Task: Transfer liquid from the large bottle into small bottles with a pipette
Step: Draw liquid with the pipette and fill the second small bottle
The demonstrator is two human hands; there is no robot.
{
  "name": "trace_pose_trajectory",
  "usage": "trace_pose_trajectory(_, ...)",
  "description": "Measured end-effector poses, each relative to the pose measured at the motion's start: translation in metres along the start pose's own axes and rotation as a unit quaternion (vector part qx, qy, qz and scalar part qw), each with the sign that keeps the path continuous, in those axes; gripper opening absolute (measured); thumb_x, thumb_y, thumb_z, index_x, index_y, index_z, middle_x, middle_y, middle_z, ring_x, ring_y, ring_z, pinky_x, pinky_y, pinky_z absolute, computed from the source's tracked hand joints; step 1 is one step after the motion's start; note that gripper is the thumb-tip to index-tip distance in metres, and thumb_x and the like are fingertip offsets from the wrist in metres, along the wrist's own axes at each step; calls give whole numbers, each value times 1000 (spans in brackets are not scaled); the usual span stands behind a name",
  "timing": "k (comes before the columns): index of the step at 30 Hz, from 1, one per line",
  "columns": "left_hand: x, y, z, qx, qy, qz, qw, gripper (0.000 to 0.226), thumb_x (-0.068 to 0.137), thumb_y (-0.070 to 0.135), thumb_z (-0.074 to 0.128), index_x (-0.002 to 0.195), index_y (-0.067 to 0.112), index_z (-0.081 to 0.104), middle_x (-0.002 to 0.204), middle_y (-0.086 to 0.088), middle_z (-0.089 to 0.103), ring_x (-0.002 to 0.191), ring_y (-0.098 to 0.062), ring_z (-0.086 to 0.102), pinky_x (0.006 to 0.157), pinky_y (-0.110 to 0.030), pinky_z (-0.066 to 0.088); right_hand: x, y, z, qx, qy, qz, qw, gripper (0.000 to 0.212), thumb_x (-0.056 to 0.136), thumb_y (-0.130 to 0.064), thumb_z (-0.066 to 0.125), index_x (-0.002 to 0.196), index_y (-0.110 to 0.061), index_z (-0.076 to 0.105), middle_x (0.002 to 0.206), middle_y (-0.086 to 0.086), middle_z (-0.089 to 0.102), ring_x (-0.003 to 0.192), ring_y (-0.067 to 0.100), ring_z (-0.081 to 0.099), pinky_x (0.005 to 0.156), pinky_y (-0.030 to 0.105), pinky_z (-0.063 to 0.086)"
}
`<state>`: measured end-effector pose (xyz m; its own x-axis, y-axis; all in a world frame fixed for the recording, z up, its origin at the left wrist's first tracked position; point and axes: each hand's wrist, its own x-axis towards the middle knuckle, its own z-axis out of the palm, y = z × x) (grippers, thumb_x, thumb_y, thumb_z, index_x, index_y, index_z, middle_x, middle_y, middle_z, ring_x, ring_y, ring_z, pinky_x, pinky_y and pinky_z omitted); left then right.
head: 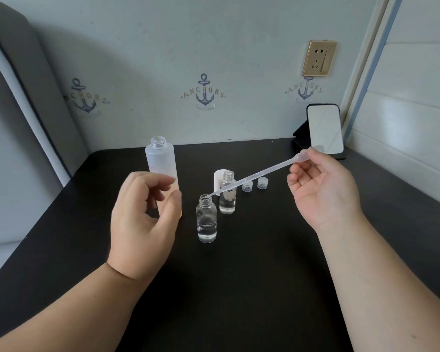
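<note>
A black table (239,288) stands against a pale anchor-printed wall (163,59) bearing a gold socket (318,58).

Soft, even daylight, moderately bright, no harsh hotspots. Broad diffuse shadow falls across the upper left of the wall (99,47). Dark table (239,288) shows a faint sheen along its right edge. The mirror (324,128) reflects pale light (mild glare). Wide-angle distortion bows the edges. Focus sharp centrally; hands slightly soft.
</note>
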<state>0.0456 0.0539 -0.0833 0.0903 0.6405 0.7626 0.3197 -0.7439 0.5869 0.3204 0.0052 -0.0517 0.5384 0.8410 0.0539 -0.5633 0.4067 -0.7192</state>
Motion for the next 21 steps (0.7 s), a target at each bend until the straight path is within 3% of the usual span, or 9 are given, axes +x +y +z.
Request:
trace_pose_trajectory(6,-3,0,8,-35,-175,-110,978,38,82,61,68,110,36,64,98,18,69,91,-8,69,75,-24,56,0,-1,1,4,-3,-5,1000,24,89,-14,68,67,-12,76,74,2,69,62,14,63,59,23,51)
trace_pose_trajectory(11,-2,-8,12,-29,-292,-147,944,51,68,63,77,113,44,61,105,27,69,99,3,68,83,-13,53,0,-1,2,4,-5,-8,1000,26,90,-13,67,66,-13,76,72,1,68,61,14,62,59,22,50)
trace_pose_trajectory(14,-2,-11,14,1,-302,-133,944,43,76,45,84,113,45,62,104,30,70,97,7,68,85,-16,52,-1,-1,2,4,-6,-12,1000,25,89,-13,68,66,-13,76,72,1,68,61,14,62,59,22,50)
trace_pose_trajectory(21,-2,-11,12,12,-270,-93,958,45,79,44,81,109,64,56,103,34,66,95,7,65,73,0,44,0,-2,2,3,2,-23,1000,22,89,-12,68,68,-13,76,72,2,67,61,15,60,58,23,49)
